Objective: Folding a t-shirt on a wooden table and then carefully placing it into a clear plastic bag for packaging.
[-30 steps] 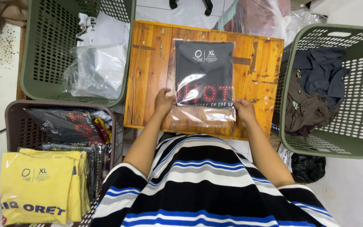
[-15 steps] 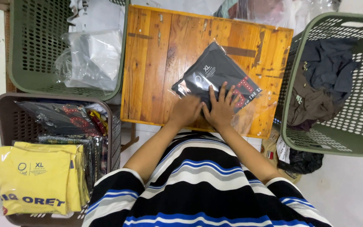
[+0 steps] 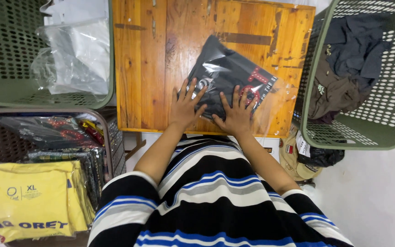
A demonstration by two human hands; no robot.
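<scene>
The wooden plank counter (image 3: 147, 68) carries one thing only: a black folded shirt sealed in a clear plastic bag (image 3: 232, 75). It lies right of the counter's middle, turned askew, its long axis running from the near left corner up toward the far right. Two green perforated plastic baskets flank the counter: the left one (image 3: 5, 59) holds loose clear bags, the right one (image 3: 389, 100) holds dark unfolded clothes. One brown crate (image 3: 46, 137) at near left holds bagged shirts, with a stack of yellow bagged shirts (image 3: 30, 203) in front of it.

Both hands press flat on the bag's near end, fingers spread wide, gripping nothing. The left hand (image 3: 186, 106) sits on its near left corner; the right hand (image 3: 239, 115) on its near edge, slightly closer to the bag's middle. The bag extends away from both palms, up and rightward.
</scene>
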